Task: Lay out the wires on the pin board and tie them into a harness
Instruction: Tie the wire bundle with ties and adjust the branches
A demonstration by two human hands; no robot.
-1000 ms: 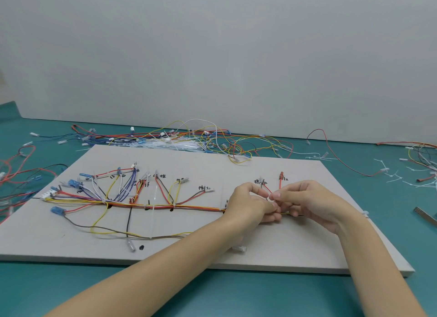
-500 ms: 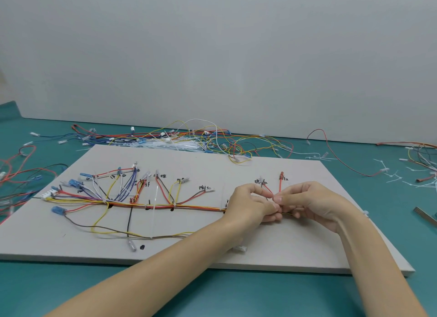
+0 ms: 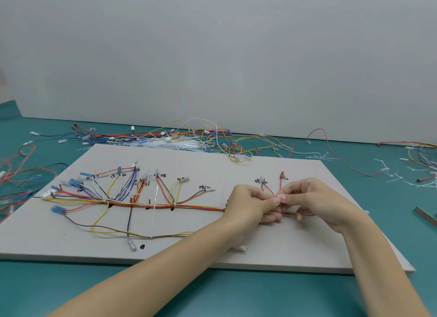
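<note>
pinching the thin multicoloured wire bundle [image 3: 189, 206] at the right end of the flat grey pin board [image 3: 260, 165], left hand [image 3: 250, 204] and right hand [image 3: 314, 202] fingers closed narrow on it. light, floppy wires; grip beside the branch.

Teal tabletop [image 3: 212, 293], pale wall [image 3: 212, 45] behind, metal strip [image 3: 425, 215] at the right edge.

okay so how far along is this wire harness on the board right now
Mostly laid out. The wires' main trunk runs along the pin board, with branches fanned to their marks and white ties already on the left part. In hand: the left hand and right hand pinch together at the trunk's right end, apparently working a tie. Left: that end, and the loose yellow and brown loop below.
</note>
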